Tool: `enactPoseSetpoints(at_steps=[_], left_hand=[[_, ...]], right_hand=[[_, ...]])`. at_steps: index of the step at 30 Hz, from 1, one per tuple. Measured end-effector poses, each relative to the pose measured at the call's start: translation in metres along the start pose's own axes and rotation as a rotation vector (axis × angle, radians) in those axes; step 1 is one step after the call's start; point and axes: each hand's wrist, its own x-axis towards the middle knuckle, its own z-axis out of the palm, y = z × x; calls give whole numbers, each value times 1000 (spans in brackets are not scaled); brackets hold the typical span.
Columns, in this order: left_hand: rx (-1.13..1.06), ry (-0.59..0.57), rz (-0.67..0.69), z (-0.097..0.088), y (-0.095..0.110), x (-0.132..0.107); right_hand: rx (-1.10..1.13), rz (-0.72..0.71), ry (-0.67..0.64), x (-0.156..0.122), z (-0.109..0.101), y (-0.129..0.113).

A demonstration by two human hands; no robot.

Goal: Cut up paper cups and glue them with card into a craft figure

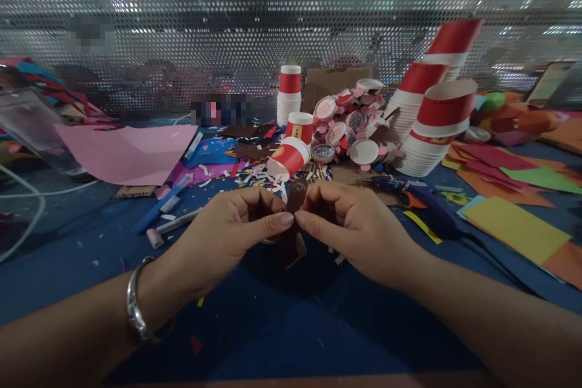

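Both thumbs nearly meet over a narrow dark brown strip, which looks like paper and stands up between the fingers. My left hand pinches it from the left side. From the right, my right hand pinches it as well. Below the thumbs the brown piece continues down, with a lighter folded edge near its lower end. A red and white paper cup lies tipped just beyond the fingertips, and another paper cup stands behind it.
Tall stacks of paper cups lean at the right, beside a pile of decorated cup pieces. A blue corded tool lies right, near coloured paper. Pink paper and a blue glue stick lie left. Scraps litter the blue table.
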Motion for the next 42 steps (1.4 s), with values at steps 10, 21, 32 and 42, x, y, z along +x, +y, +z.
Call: enactPoseSetpoints(at_steps=[10,21,32,42], left_hand=[[108,-29,-10,1,5,-1],[-10,123,-16,-4,1,2],[-129,156,-3,-2,0,5],[-114,141,-25,1,2,2]], right_hand=[[12,16,8,-1,-3,1],[20,15,19,-1,-2,1],[-20,9,95,-2,-3,0],[-140,-88,196,-2,-1,-2]])
